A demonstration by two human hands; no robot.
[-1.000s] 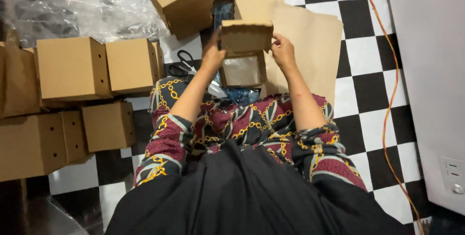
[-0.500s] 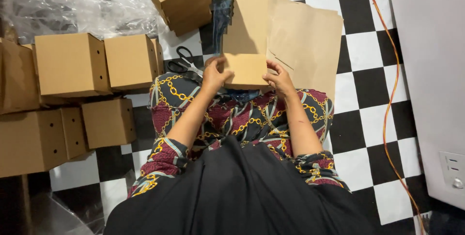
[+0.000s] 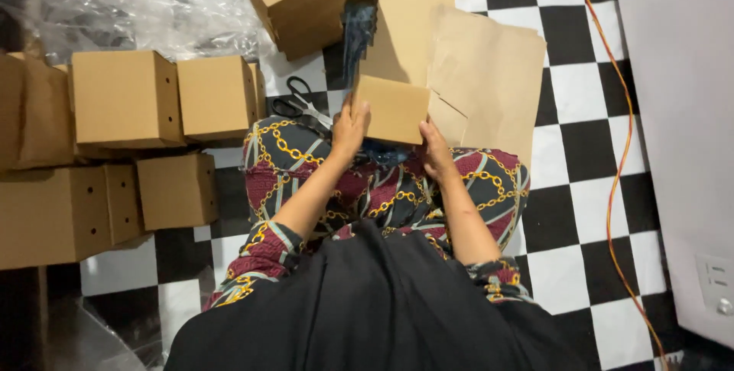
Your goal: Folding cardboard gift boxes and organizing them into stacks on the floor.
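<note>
I sit on a checkered floor with patterned trousers over my crossed legs. Both hands grip a small brown cardboard box [image 3: 391, 108] held above my lap. My left hand [image 3: 350, 128] clasps its left side, fingers curled over the edge. My right hand [image 3: 436, 149] holds the lower right corner, beside a loose flap. Flat brown cardboard sheets [image 3: 480, 65] lie on the floor right behind the box.
Several assembled cardboard boxes [image 3: 126, 97] stand and lie at the left. One more box [image 3: 294, 0] sits at the top middle. Black scissors [image 3: 294, 102] lie by my left knee. Crumpled clear plastic [image 3: 138, 0] fills the top left. An orange cable [image 3: 619, 165] runs along the right near a wall socket [image 3: 717, 283].
The box was held higher with an open flap on top; it has come down toward my lap and now shows a shut flat face. The view has shifted slightly.
</note>
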